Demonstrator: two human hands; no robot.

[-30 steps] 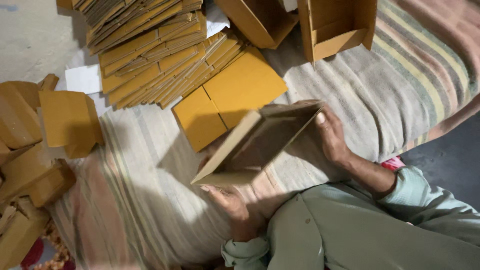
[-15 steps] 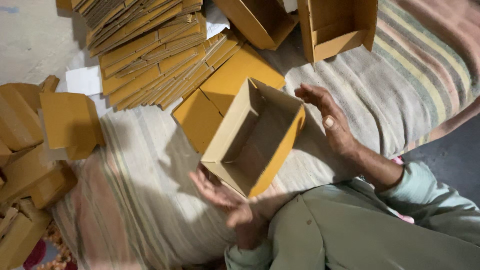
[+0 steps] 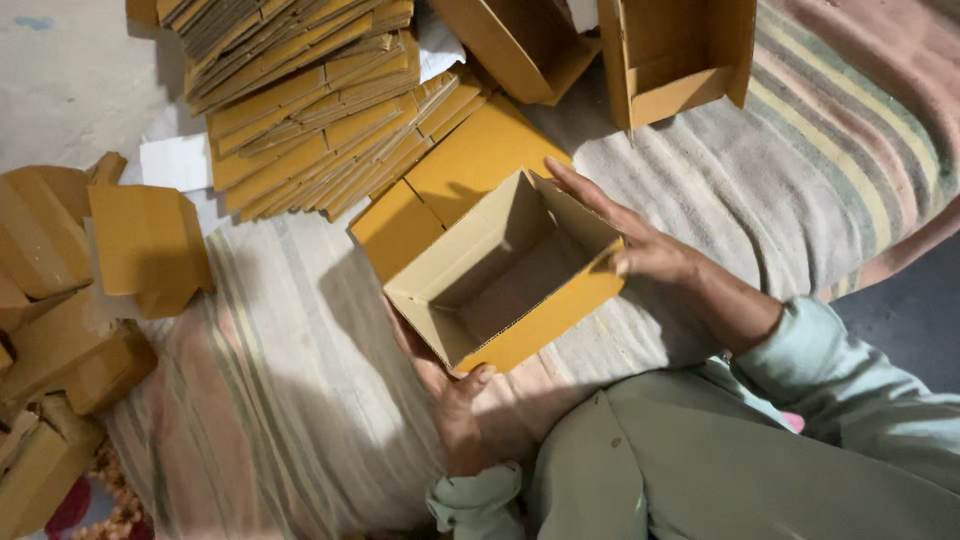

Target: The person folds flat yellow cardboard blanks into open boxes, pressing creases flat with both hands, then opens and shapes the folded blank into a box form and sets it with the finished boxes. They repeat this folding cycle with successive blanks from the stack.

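Observation:
An open yellow cardboard box (image 3: pixel 505 275) is held over the striped blanket (image 3: pixel 300 400), its brown inside facing up at me. My left hand (image 3: pixel 450 395) supports it from below at the near corner, thumb on the front wall. My right hand (image 3: pixel 640 245) grips its right wall with fingers spread along the edge. Under the box lies a flat yellow carton blank (image 3: pixel 455 180).
A large stack of flat carton blanks (image 3: pixel 300 100) lies at the back. Two assembled open boxes (image 3: pixel 680 55) stand at the top right. Several folded boxes (image 3: pixel 70 290) are piled at the left. My knee in pale green cloth (image 3: pixel 720 460) fills the lower right.
The box has gone from a half-flattened sleeve to a squared, open box turned mouth-up. My left hand has slid under its near corner and my right has shifted along the right wall.

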